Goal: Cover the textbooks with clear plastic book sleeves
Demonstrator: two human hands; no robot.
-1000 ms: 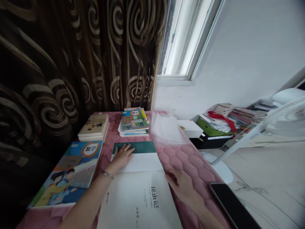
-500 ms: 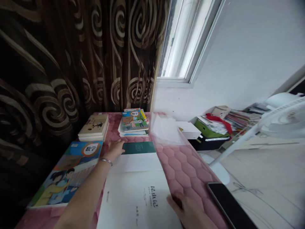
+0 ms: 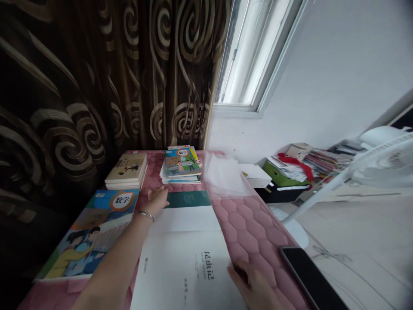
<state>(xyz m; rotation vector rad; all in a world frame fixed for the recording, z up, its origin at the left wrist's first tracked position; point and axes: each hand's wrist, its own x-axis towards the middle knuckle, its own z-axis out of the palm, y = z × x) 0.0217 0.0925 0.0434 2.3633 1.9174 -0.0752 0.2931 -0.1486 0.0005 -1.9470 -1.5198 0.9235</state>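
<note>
An opened book (image 3: 180,254) lies in front of me, its white title page printed with dark Chinese characters. At its far end a dark green cover flap (image 3: 190,199) with small pale text is folded out. My left hand (image 3: 158,199), with a silver bangle at the wrist, is closed on the left edge of the book beside that flap, thumb toward the green part. Low on the right, my right hand (image 3: 253,284) has its fingers curled against the book's right edge, gripping it; the fingertips are partly hidden.
A blue mathematics textbook (image 3: 90,232) lies left, beyond it a stack of beige books (image 3: 125,170). Another book pile (image 3: 182,165) stands at the back, beside clear plastic sheets (image 3: 224,176). A phone (image 3: 311,275) lies at the right edge of the pink padded surface (image 3: 248,224). A white fan (image 3: 342,181) stands beyond.
Hardly anything differs. My left hand and forearm have shifted very slightly to the right; the book and my right hand stay almost in place.
</note>
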